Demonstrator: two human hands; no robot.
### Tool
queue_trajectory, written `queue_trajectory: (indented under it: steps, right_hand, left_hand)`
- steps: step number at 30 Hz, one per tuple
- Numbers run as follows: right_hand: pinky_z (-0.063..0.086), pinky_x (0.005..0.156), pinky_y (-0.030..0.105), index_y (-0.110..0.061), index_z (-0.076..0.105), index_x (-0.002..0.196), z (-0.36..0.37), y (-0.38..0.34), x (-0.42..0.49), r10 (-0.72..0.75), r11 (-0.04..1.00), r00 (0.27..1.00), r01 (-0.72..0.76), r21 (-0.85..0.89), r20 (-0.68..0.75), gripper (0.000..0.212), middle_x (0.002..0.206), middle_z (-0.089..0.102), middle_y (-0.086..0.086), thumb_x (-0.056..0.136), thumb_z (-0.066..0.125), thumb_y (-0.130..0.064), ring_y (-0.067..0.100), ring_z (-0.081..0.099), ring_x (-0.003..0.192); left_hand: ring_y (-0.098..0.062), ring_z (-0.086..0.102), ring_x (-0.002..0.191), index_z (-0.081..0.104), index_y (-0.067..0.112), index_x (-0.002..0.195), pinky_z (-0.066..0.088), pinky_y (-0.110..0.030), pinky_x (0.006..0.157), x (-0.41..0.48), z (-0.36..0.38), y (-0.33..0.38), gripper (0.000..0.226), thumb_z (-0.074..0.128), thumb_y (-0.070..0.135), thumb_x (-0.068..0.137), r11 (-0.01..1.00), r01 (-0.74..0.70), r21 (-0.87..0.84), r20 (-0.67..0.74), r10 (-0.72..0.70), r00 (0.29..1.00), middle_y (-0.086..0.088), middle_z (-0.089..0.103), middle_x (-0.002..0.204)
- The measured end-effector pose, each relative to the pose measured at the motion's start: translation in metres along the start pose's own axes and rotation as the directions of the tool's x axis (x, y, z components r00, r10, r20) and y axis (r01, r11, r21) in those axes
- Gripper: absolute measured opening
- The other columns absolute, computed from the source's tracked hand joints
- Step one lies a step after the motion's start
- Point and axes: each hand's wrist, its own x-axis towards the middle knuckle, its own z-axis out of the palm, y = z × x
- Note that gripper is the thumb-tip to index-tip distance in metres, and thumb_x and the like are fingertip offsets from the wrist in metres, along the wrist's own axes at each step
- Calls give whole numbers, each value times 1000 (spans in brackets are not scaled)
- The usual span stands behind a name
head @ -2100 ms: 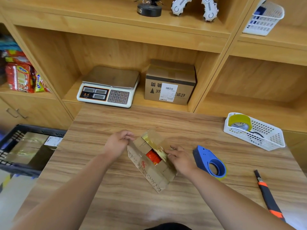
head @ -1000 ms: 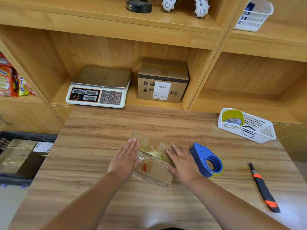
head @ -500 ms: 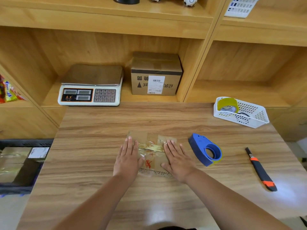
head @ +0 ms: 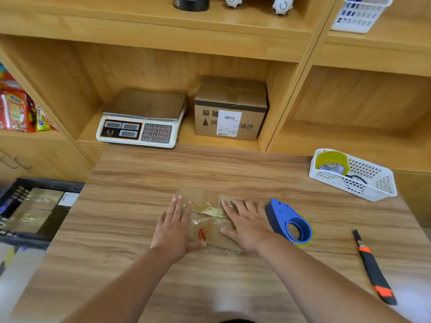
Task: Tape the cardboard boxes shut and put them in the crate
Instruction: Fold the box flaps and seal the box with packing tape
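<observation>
A small cardboard box [head: 206, 226] with a red mark and shiny old tape lies flat in the middle of the wooden table [head: 140, 264], its flaps folded down. My left hand [head: 173, 227] presses flat on its left side, fingers straight. My right hand [head: 245, 226] presses flat on its right side. A blue tape dispenser [head: 290, 223] stands just right of my right hand. The black crate [head: 14, 238] sits below the table's left edge with a taped box [head: 32, 209] inside.
A utility knife [head: 373, 268] lies at the right front of the table. A white basket [head: 373, 183] with a yellow tape roll [head: 332, 162] stands at the back right. On the shelf behind are a scale [head: 142, 120] and a larger cardboard box [head: 229, 108].
The box's flaps, open 2 s ago with red contents showing, have been folded shut. Both hands moved from gripping the flaps to lying flat on top.
</observation>
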Motion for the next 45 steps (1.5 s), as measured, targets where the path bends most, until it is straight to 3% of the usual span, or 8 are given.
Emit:
queue_trajectory:
  steps: [6,14,20,27,32,36,40,45]
  right_hand:
    - [17,108,43,-27,7,152,-6,11,8,-109,992,994,107,-67,-23,72,149,20,0,93,30,-62,27,22,130]
    - [2,117,34,-18,23,149,8,62,-10,-262,960,959,270,74,-108,62,159,12,-2,97,41,-45,17,10,144]
    - [48,84,40,-9,66,106,19,103,-35,84,986,929,-25,166,-360,29,102,62,10,80,71,-21,34,60,97]
    - [37,85,31,-15,33,139,31,116,-43,341,939,930,-342,18,-133,73,117,59,-2,86,45,-63,20,53,107]
    - [37,67,25,-13,9,150,40,115,-46,349,937,936,-349,4,-49,83,98,64,-6,89,48,-54,14,61,87]
    - [43,61,26,-16,0,151,43,106,-47,421,892,907,-412,185,-12,73,95,64,-5,95,44,-32,14,63,82]
    - [45,74,31,-16,18,147,30,102,-46,559,787,828,-519,334,-31,60,106,67,2,94,45,-23,26,63,98]
    - [44,73,36,-14,47,127,-12,83,-31,658,472,753,-434,768,21,42,109,62,12,86,47,-5,36,59,93]
  left_hand:
    - [-13,-35,133,-20,25,148,10,-38,117,2,1,1,122,39,89,62,999,33,-27,5,-33,999,0,-40,144]
    - [-12,-30,137,-15,27,149,13,-38,116,0,-6,9,120,46,86,64,995,80,-56,39,-78,996,2,-36,148]
    - [-8,-29,138,-13,29,149,10,-39,116,-3,-12,18,119,55,79,66,977,141,-162,90,-127,988,4,-29,154]
    - [-10,-23,142,4,32,152,5,-40,116,-5,-4,27,73,40,56,94,912,198,-358,9,-208,978,8,-16,158]
    - [-9,-25,140,-2,29,151,8,-38,118,-5,-1,22,77,41,55,93,916,192,-352,24,-196,980,10,-23,155]
    - [-10,-26,140,-4,28,151,7,-36,119,-5,-1,18,78,42,54,94,914,166,-370,22,-170,985,9,-24,154]
    - [-13,-26,141,-5,25,151,1,-31,118,-6,-2,12,74,40,49,97,910,117,-397,20,-119,993,7,-24,155]
    - [-12,-26,139,-5,17,151,-2,-26,116,-10,-2,5,67,32,41,101,914,39,-405,-34,-57,998,1,-22,156]
